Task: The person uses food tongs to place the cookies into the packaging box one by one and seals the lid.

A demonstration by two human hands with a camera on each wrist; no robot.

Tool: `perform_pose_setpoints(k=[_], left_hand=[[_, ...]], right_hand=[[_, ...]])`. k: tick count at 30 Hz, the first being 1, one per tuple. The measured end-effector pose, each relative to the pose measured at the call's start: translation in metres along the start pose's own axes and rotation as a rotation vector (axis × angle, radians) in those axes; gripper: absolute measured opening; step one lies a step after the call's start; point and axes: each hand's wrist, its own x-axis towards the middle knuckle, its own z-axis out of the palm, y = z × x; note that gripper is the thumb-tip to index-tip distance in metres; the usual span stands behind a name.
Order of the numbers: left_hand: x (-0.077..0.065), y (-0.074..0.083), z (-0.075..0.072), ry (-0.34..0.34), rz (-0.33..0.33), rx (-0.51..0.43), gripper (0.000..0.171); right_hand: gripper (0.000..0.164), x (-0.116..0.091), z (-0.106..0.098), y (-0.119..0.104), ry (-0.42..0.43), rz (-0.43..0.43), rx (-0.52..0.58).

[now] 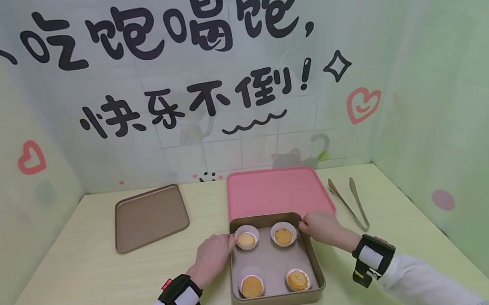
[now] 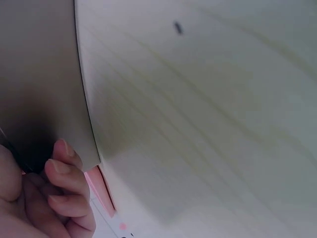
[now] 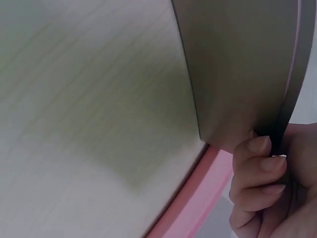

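Note:
A deep brown baking pan (image 1: 278, 302) stands in the middle front of the table, its far edge against a pink tray. Inside, near the corners, sit several small pastries in paper cups, among them a plain round one (image 1: 251, 286) and a patterned one (image 1: 298, 280). My left hand (image 1: 214, 258) grips the pan's left rim towards the far corner, thumb on top. On the opposite side, my right hand (image 1: 324, 228) pinches the right rim near its far corner. Both wrist views show curled fingers (image 3: 255, 171) at the pan's outer wall (image 2: 39, 59).
The pink tray (image 1: 275, 190) lies flat behind the pan. At the back left rests a shallow brown tray (image 1: 151, 219), set at an angle. Metal tongs (image 1: 349, 206) lie spread at the right. A printed backdrop encloses the table's back and sides.

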Motion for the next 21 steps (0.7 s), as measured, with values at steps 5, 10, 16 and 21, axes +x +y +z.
perform_pose_setpoints(k=[5, 10, 16, 21], left_hand=[[0.001, -0.001, -0.005, -0.024, 0.015, 0.022, 0.042], [0.001, -0.012, -0.018, -0.036, -0.039, 0.028, 0.051], [-0.004, -0.06, -0.047, 0.057, -0.111, 0.138, 0.046], [-0.02, -0.108, -0.079, 0.031, -0.253, 0.221, 0.038]], right_hand=[[0.041, -0.001, 0.006, -0.001, 0.084, -0.051, -0.107], [0.04, -0.003, 0.008, -0.001, 0.114, -0.085, -0.123], [0.04, -0.003, 0.009, -0.002, 0.109, -0.086, -0.09], [0.042, -0.003, 0.009, -0.003, 0.084, -0.049, -0.036]])
